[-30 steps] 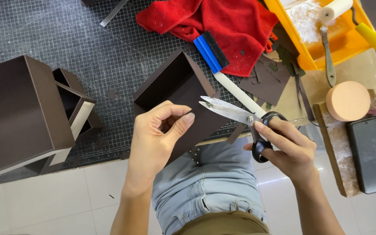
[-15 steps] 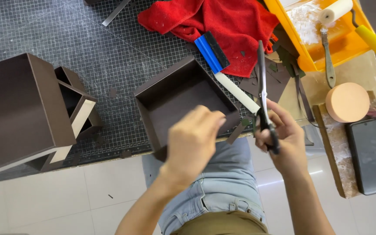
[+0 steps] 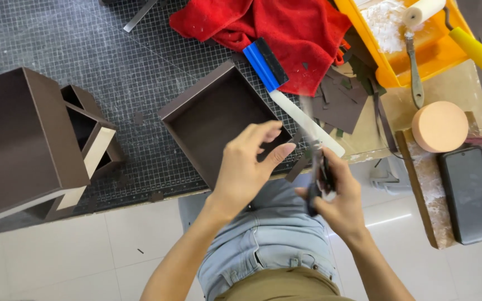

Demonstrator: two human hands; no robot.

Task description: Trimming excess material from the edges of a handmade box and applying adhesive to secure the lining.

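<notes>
Looks like the trimming stage on a small box build. The right hand [image 3: 336,192] is wrapped around the dark handles of a pair of scissors [image 3: 316,167], blades pointing up and away from the body; they're motion-blurred, so I can't tell if the blades are apart or together. The left hand [image 3: 249,164] has its fingers curled in with thumb and fingertips pressed together, pinching what seems to be a thin brown strip [image 3: 298,165] that runs across to the blades. Hard to be sure, the strip is small and partly hidden.

Just beyond the left hand sits the open brown tray [image 3: 213,120] on the gridded cutting mat [image 3: 112,67] that covers the counter, so my guess is the strip is covering material for it. Beyond the right hand there's a blue-handled scraper [image 3: 285,86] lying against a red cloth [image 3: 285,30], plus brown offcuts [image 3: 341,103].

I'd say the cut needs the left hand holding the strip taut and steady, fingertips kept off the blade line, since that pinch sits right next to the edge.
</notes>
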